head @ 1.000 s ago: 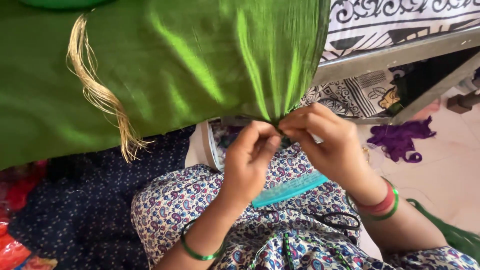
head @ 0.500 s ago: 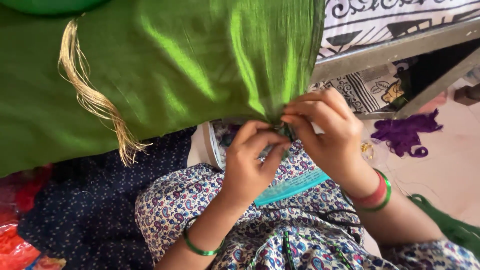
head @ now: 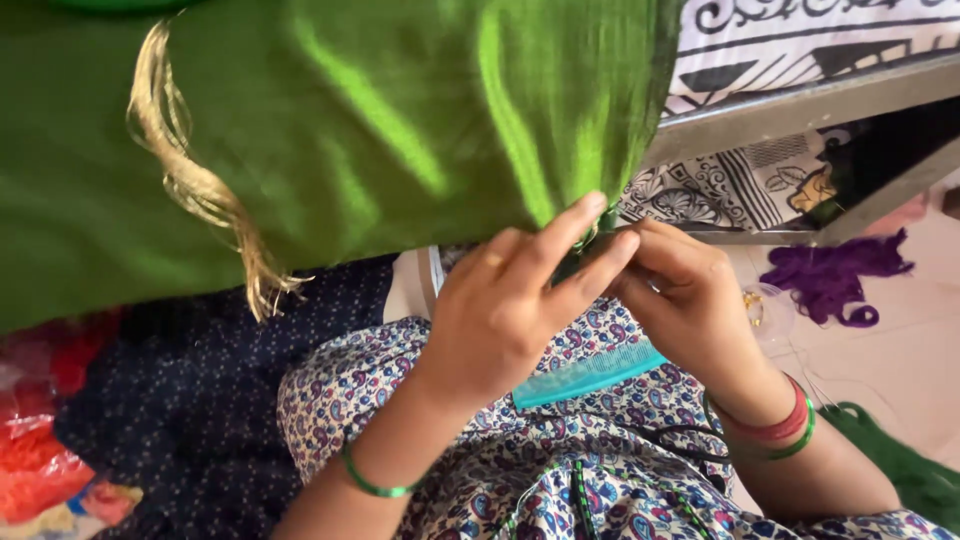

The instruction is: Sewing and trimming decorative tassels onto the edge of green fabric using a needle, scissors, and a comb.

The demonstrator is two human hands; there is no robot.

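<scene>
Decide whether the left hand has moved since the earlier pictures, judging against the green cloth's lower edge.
Yes. The left hand has risen: its fingers now reach over the lower edge of the green cloth, where earlier they sat below it.

A thin green bangle (head: 375, 485) is worn on the left wrist, and red and green bangles (head: 780, 428) are stacked on the right wrist. The lap is covered by a white garment (head: 560, 480) printed with blue and purple paisley and trimmed with green piping.

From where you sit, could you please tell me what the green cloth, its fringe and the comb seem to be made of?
Green cloth: looks like silk or a silky synthetic; bright sheen along its folds.
Fringe: fine golden threads, loose and slightly frizzy.
Comb: probably plastic; translucent turquoise, moulded teeth.
</scene>
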